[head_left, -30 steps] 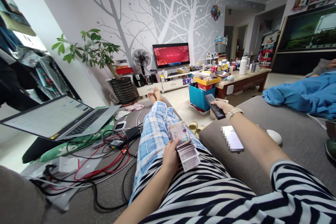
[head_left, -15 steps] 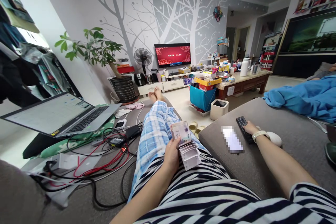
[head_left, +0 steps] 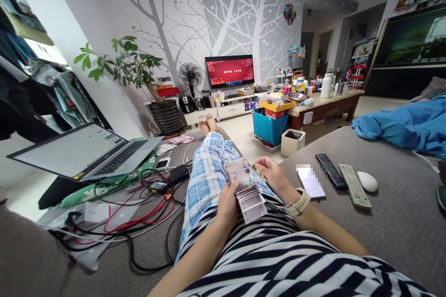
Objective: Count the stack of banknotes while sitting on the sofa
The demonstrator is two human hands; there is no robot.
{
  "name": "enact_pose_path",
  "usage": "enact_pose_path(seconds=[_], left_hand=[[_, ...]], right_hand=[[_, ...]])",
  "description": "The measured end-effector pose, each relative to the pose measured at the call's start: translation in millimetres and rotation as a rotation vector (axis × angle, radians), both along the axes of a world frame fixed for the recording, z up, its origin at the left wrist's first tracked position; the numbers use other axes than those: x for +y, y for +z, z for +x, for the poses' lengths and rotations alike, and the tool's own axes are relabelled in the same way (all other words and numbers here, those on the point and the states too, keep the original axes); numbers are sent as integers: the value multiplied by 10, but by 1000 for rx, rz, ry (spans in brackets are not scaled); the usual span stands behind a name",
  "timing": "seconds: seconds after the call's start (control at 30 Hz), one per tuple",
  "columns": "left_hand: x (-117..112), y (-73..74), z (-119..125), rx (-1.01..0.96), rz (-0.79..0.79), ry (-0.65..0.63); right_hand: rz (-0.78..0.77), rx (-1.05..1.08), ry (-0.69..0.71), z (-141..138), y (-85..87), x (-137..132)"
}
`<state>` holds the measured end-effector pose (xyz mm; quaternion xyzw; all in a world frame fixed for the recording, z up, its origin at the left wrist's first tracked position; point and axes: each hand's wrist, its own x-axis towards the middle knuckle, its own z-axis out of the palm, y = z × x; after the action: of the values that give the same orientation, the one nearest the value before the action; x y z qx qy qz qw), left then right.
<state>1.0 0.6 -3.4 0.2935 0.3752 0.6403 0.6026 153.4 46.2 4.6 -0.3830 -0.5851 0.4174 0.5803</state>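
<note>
**Person on a grey sofa holding a fanned stack of banknotes over their lap**

A person in a black-and-white striped top and blue plaid pyjama trousers (head_left: 209, 167) is reclining along a grey fabric sofa (head_left: 383, 241), legs stretched out toward a flat television showing a red screen (head_left: 229, 70). The left hand (head_left: 227, 204) is gripping a fanned stack of pale purple-grey paper banknotes (head_left: 245, 190), fingers and thumb clamped round its lower edge, holding it just above the trousers. The right hand (head_left: 273, 171), wearing a cream wristband, is hovering just right of the banknotes with its fingers loosely curled and parted; whether the fingertips are touching the top note cannot be told.

Everything else is placed relative to the banknotes. Near them on the right, lying on the sofa seat, are a white phone with a blurred screen (head_left: 310, 181), then a black remote control (head_left: 330, 171), then a light grey remote control (head_left: 354, 185) and, farthest right, a white oval computer mouse (head_left: 367, 181). Well beyond those, a bright blue blanket (head_left: 407, 125) is lying bunched on the sofa. To the left, a tangle of black and red cables (head_left: 139, 213) is spreading across the cushion, and farther left an open silver laptop (head_left: 87, 153) is resting on a green patterned pillow. Ahead, a white square bin (head_left: 292, 141) and a teal box (head_left: 270, 127) are standing on the floor
</note>
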Motion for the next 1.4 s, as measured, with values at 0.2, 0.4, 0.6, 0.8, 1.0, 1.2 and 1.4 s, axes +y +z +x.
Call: enact_pose_path(seconds=[0.2,0.4,0.6,0.8,1.0,1.2,1.4], left_hand=[[35,-51,5,13,41,-21],[97,-78,27,-8,37,0],[135,-80,15,-16,53,44],[106,-71,10,29,57,27],[109,-60,15,39,68,45],[99,-66,22,38,68,28],[69,-50,42,-25,61,8]], right_hand=[[-72,194,13,-190,-222,-111],[16,130,-44,-182,-313,-141],[68,154,-1,-193,-318,-205],[72,187,89,-194,-270,-277],[101,205,95,-176,-255,-286],[95,223,112,-175,-271,-280],[100,223,107,-187,-346,-246]])
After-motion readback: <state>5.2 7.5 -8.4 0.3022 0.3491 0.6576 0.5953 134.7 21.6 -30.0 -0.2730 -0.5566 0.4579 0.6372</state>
